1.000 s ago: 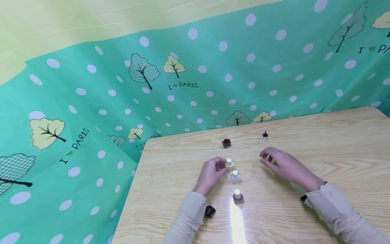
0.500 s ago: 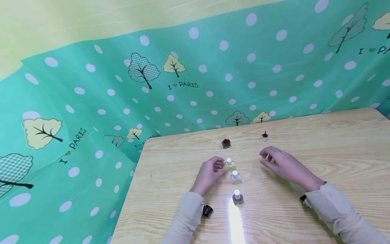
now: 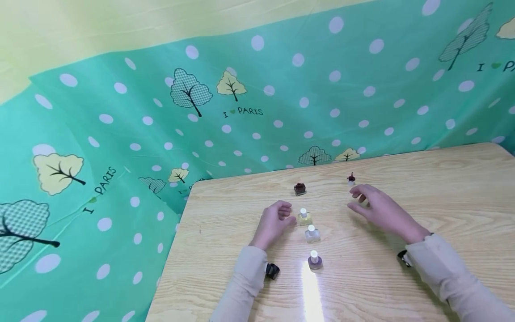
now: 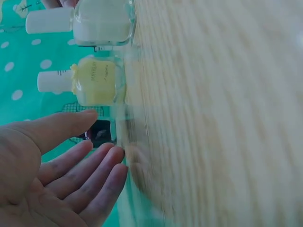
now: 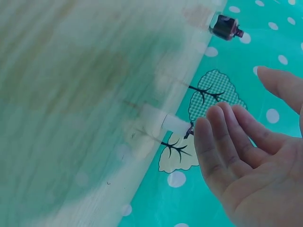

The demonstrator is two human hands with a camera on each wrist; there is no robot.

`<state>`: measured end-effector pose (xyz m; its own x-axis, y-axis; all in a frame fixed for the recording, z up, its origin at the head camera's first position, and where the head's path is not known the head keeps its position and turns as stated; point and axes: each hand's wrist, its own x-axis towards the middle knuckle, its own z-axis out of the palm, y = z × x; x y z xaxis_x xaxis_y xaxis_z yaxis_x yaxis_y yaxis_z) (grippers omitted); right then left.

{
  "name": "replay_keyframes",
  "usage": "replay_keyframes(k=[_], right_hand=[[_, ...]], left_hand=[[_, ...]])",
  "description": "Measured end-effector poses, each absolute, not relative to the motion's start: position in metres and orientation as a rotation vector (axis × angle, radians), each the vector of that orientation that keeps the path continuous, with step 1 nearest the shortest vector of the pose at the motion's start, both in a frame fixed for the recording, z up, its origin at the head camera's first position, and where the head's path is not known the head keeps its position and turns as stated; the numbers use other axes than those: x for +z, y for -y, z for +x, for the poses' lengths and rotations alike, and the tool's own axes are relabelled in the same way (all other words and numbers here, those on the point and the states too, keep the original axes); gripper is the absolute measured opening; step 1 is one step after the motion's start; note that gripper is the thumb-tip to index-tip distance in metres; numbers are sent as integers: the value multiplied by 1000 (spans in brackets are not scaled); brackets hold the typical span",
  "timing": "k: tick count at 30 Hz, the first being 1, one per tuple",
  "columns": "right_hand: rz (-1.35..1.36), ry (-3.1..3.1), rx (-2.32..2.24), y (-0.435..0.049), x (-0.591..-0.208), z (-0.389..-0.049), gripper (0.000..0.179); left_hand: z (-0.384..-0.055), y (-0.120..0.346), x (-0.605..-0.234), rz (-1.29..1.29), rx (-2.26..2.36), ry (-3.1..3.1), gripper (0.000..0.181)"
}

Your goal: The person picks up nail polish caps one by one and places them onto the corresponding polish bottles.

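My left hand [image 3: 272, 224], fingers loosely bent and holding nothing, is just left of a capped yellow nail polish bottle [image 3: 305, 219]. In the left wrist view a narrow gap separates the thumb from that bottle [image 4: 98, 84]. My right hand [image 3: 380, 211] also holds nothing. Just beyond its fingertips, a white nail polish cap [image 3: 351, 183] stands upside down, its dark red brush pointing up. Farther back and left is an uncapped dark red nail polish bottle [image 3: 299, 190], whose bare neck shows in the right wrist view.
A capped clear or whitish nail polish bottle [image 3: 312, 236] stands just in front of the yellow one. Nearer is a capped purple bottle [image 3: 315, 263]. The wooden table [image 3: 442, 188] meets a green dotted cloth [image 3: 249, 120] at its back edge.
My left hand has drawn away to the left from the yellow bottle, which stays put. My right hand has moved slightly forward toward the cap, thumb and fingers farther apart.
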<state>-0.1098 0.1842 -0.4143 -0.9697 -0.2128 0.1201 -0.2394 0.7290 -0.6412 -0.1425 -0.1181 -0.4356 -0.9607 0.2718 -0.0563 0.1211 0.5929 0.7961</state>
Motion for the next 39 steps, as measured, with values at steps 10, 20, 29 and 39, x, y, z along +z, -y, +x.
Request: replay_keyframes(k=[10, 20, 29, 39], right_hand=[[290, 2966, 1145, -197, -412, -132, 50], [273, 3001, 1243, -205, -416, -153, 56], [219, 3031, 1309, -210, -419, -165, 64], [208, 3047, 1331, -210, -428, -179, 64]], left_hand=[[-158, 111, -434, 246, 1323, -2648, 43], [-174, 103, -439, 231, 1392, -2672, 40], [-185, 98, -442, 211, 1440, -2641, 39], [-198, 90, -445, 204, 1420, -2652, 44]])
